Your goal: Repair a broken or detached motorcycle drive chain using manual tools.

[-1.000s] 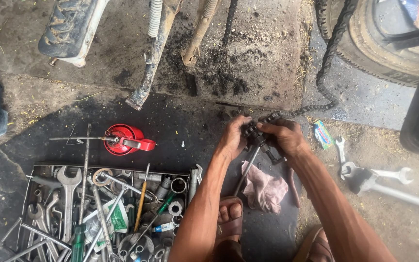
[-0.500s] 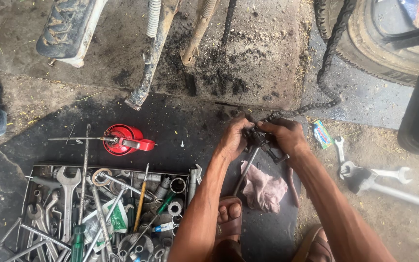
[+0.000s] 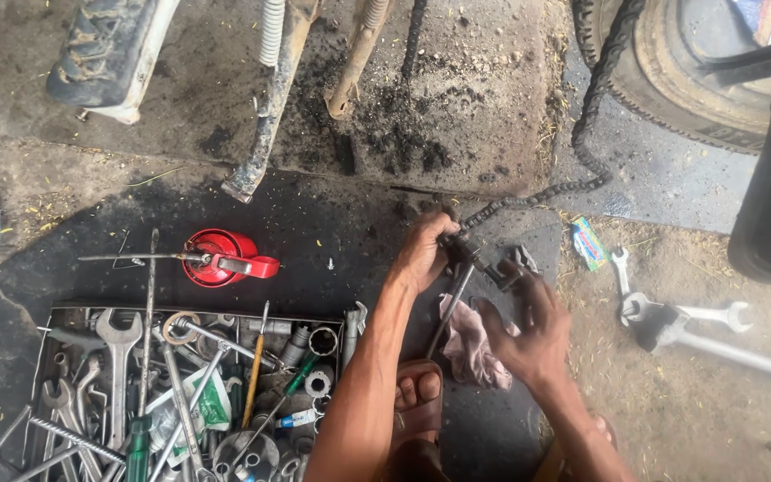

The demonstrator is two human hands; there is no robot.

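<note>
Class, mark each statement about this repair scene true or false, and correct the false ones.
1. The left hand grips the end of the chain. True.
2. The red oil can lies inside the tool tray. False: it sits on the ground beyond the tray.
3. The right hand is open beside the pink rag. True.
4. The tool tray holds only one wrench. False: many wrenches and sockets crowd it.
</note>
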